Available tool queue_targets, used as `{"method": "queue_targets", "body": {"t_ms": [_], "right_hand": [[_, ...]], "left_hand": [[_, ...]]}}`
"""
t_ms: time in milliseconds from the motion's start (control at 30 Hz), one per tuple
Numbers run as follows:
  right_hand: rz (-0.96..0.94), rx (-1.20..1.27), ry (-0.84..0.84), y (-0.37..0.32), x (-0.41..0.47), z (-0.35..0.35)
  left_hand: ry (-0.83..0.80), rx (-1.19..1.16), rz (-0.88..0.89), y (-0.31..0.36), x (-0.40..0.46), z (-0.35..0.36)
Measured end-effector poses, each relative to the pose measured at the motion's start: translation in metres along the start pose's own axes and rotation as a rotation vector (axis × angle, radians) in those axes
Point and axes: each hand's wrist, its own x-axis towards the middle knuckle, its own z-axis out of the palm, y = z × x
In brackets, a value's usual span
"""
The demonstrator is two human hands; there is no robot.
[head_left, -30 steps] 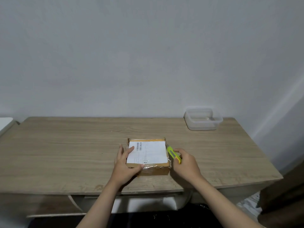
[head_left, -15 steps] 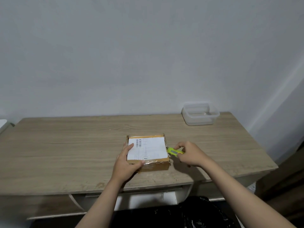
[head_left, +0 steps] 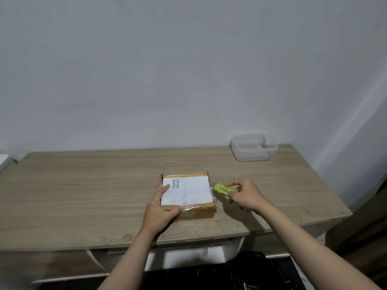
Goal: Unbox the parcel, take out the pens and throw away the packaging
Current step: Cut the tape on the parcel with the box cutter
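A small brown cardboard parcel (head_left: 191,212) with a white shipping label and clear tape lies closed on the wooden table (head_left: 83,195), near its front edge. My left hand (head_left: 161,208) grips the parcel's front left corner, thumb on the front side and fingers on the label. My right hand (head_left: 246,195) holds a yellow-green utility cutter (head_left: 223,189) just right of the parcel, its tip pointing at the right edge without touching it. No pens are visible.
A clear plastic container (head_left: 253,146) stands at the table's back right corner by the wall. A black plastic bag (head_left: 251,273) lies on the floor below the table's front edge.
My right hand has drawn the cutter away from the parcel's right edge, rightward and a little farther back. My left hand keeps its hold on the parcel.
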Motion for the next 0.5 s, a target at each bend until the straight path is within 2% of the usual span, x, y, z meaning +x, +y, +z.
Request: {"method": "queue_targets", "body": {"t_ms": [133, 300, 500], "right_hand": [[0.001, 0.007, 0.028, -0.0038, 0.0046, 0.0108], [0.029, -0.018, -0.07, -0.0061, 0.0002, 0.0123], [0.059, -0.008, -0.109, -0.0017, -0.0033, 0.0091]], "left_hand": [[-0.001, -0.003, -0.002, 0.0005, 0.0003, -0.0001], [0.003, -0.018, -0.016, 0.0003, 0.0008, 0.0001], [-0.002, -0.024, -0.022, 0.0034, -0.0022, -0.0006]]}}
